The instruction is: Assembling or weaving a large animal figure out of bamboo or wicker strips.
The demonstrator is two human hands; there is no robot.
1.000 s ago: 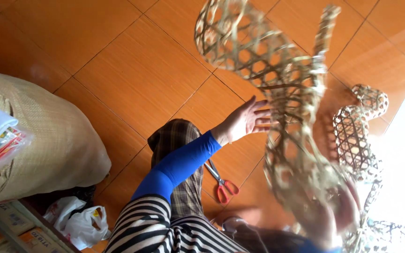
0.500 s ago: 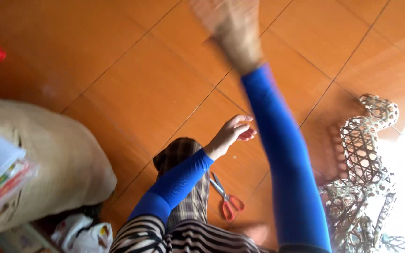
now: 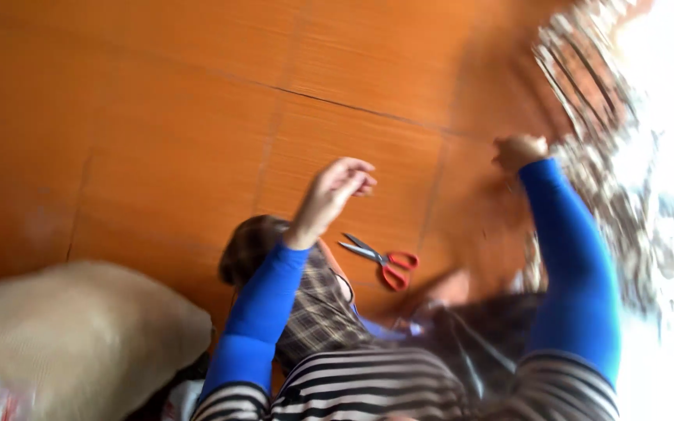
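Right hand (image 3: pixel 518 150) closing in fist at edge of woven bamboo basket (image 3: pixel 587 117), blurred, probably gripping rim at right. Left hand (image 3: pixel 335 187) hovering empty, fingers loosely curled, above red-handled scissors (image 3: pixel 384 261) lying on floor. Basket likely handling light, springy, open weave snagging; rim being firmest hold. Orange tiled floor (image 3: pixel 157 117); tan sack (image 3: pixel 64 335) sitting lower left.

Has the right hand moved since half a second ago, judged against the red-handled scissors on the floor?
Yes. The right hand was raised far above the scissors; now it is lowered, closed, up and right of them beside the blurred woven basketwork.
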